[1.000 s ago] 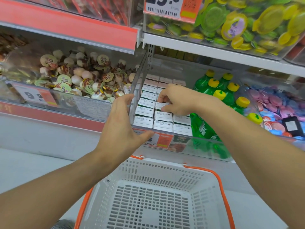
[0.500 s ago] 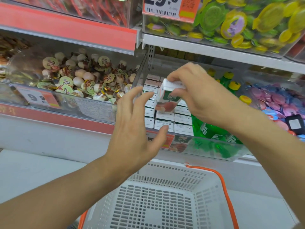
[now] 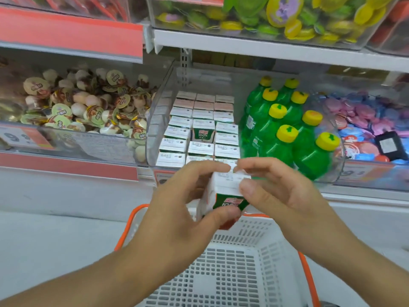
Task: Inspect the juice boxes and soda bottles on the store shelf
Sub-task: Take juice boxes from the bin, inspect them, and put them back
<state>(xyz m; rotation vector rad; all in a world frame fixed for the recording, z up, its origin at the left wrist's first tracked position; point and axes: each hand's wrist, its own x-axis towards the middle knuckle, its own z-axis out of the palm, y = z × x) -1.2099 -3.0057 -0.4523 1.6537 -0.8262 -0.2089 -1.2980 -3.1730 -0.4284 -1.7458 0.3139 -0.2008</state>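
Note:
I hold one small juice box (image 3: 223, 191), white on top with a green front, in front of the shelf and above the basket. My left hand (image 3: 177, 207) grips its left side and bottom. My right hand (image 3: 276, 191) pinches its top right corner. Behind them, rows of the same juice boxes (image 3: 200, 129) fill a clear bin, with a gap in the middle row that shows one box's green "100%" face. To the right of them stand green soda bottles (image 3: 285, 129) with yellow caps.
A white plastic basket (image 3: 232, 262) with orange handles hangs below my hands. Left of the juice bin lies a bin of jelly cups (image 3: 84, 111). Right of the bottles is a bin of pink and blue snacks (image 3: 365, 120). A shelf of coloured candies (image 3: 276, 21) runs overhead.
My right hand lifted a juice box out of the bin and brought it down and toward me. My left hand closed on it too. A gap now shows in the rows.

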